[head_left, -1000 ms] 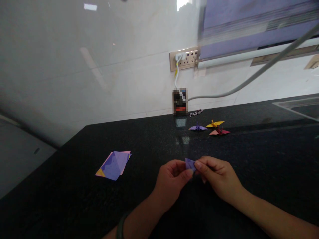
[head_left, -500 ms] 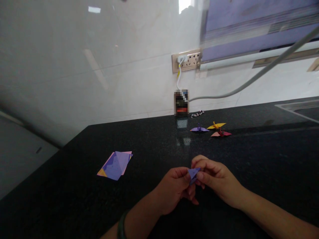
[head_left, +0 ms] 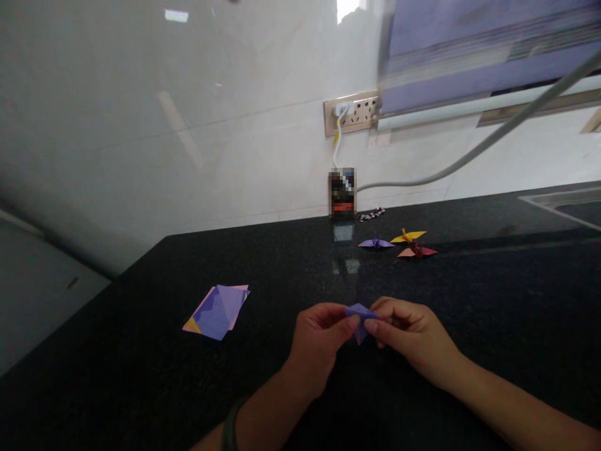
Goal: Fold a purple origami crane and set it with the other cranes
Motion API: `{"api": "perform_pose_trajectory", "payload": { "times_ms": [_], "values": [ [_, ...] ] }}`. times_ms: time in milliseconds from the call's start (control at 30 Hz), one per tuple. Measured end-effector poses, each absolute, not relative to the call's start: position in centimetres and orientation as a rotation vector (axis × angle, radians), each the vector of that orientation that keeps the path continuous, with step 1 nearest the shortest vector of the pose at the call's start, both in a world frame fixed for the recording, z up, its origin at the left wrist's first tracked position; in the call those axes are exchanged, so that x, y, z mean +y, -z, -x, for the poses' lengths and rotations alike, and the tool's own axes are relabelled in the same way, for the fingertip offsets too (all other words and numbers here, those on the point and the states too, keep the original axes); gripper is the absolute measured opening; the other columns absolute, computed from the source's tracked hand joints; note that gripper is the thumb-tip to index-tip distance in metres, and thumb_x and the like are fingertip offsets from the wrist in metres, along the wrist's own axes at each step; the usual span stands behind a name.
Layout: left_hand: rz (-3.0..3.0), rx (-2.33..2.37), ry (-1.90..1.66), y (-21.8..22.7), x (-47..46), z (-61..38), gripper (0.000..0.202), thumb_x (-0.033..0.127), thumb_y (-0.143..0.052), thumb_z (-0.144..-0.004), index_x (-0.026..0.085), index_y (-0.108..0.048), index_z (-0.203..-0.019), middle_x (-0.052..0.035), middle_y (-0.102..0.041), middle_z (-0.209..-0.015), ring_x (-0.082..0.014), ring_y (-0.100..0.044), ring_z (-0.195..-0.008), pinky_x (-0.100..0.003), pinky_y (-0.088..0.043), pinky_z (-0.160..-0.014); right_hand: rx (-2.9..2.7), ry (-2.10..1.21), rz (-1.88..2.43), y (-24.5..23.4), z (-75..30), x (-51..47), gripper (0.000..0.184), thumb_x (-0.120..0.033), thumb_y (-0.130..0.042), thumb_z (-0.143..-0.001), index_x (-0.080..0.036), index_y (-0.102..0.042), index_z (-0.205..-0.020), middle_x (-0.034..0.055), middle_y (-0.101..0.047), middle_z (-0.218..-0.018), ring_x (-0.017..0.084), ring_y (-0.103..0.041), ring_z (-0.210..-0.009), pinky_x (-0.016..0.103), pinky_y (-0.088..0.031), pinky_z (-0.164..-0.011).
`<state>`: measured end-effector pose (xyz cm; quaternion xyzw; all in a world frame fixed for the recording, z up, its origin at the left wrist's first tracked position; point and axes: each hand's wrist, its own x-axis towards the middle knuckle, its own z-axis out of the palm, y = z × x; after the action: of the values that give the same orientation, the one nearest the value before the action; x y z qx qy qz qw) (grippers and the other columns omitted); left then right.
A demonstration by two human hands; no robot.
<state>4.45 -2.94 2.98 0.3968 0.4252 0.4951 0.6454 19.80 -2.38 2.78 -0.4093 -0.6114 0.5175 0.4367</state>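
Note:
A small folded piece of purple origami paper (head_left: pixel 360 311) is held between both hands above the dark countertop (head_left: pixel 282 269). My left hand (head_left: pixel 322 344) pinches its left side, thumb in front and fingers behind. On the right side, my right hand (head_left: pixel 410 329) grips it the same way, with its thumb close to the left thumb. The paper's lower tip points down between the thumbs. Fingers hide part of its sides and back. Beyond the hands sit three paper cranes: a purple one (head_left: pixel 376 242), a yellow one (head_left: pixel 408 236) and a red-and-pink one (head_left: pixel 417 252).
Purple and pink paper sheets (head_left: pixel 218 313) lie stacked on the left. A blurred-out box (head_left: pixel 342 194) stands against the wall, beside a black-and-white beaded strand (head_left: pixel 372 215). A grey cable (head_left: pixel 451 169) runs rightward. The wall socket (head_left: pixel 359 114) holds a white plug. A sink edge (head_left: pixel 558 210) shows far right.
Both hands have shifted their grip on the purple paper. It has turned, with a wide top edge now facing up, and both thumbs now press on its front.

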Motion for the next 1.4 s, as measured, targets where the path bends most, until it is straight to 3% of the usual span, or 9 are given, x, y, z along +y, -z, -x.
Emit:
{"api": "perform_pose_trajectory", "payload": {
  "times_ms": [267, 900, 1267, 1400],
  "values": [
    [-0.866, 0.932, -1.108, -3.0, -3.2, -4.7, 0.011, 0.021, -0.067, -0.062, 0.013, -0.064, -0.069, -0.0014, -0.065, -0.064, -0.011, -0.057, -0.058, -0.025, -0.044, -0.061, -1.403, -1.456, 1.061, -2.3, -19.8, -2.3, 0.02, -0.034, -0.056, -0.075, -0.015, -0.06, -0.075, -0.0032, -0.052, -0.049, 0.008, -0.045, -0.045, 0.021, -0.034, -0.046],
    [-0.87, 0.931, -1.171, -3.2, -3.4, -4.8, 0.009, 0.012, -0.065, -0.063, 0.013, -0.06, -0.07, -0.0004, -0.063, -0.066, -0.0091, -0.055, -0.06, -0.022, -0.042, -0.059, -1.316, -1.495, 1.057, -2.3, -19.5, -2.4, 0.016, -0.026, -0.065, -0.067, -0.014, -0.057, -0.075, -0.0048, -0.052, -0.051, 0.005, -0.046, -0.04, 0.018, -0.035, -0.04],
    [-0.87, 0.934, -1.197, -2.9, -3.3, -4.8, 0.008, 0.007, -0.065, -0.058, 0.013, -0.061, -0.061, 0.0022, -0.06, -0.057, -0.0074, -0.052, -0.054, -0.02, -0.04, -0.055, -1.312, -1.475, 1.004, -1.6, -19.6, -2.5, 0.005, -0.019, -0.06, -0.07, -0.016, -0.059, -0.073, -0.0046, -0.052, -0.049, 0.006, -0.047, -0.043, 0.019, -0.035, -0.043],
    [-0.855, 0.923, -1.137, -3.2, -3.2, -4.7, 0.016, 0.011, -0.066, -0.058, 0.014, -0.063, -0.074, -0.0001, -0.062, -0.065, -0.0101, -0.055, -0.06, -0.023, -0.042, -0.06, -1.441, -1.325, 0.991, -1.8, -20.0, -2.4, 0.005, -0.014, -0.057, -0.071, -0.017, -0.06, -0.074, -0.0027, -0.055, -0.056, 0.008, -0.05, -0.048, 0.02, -0.039, -0.046]
  ]
}}
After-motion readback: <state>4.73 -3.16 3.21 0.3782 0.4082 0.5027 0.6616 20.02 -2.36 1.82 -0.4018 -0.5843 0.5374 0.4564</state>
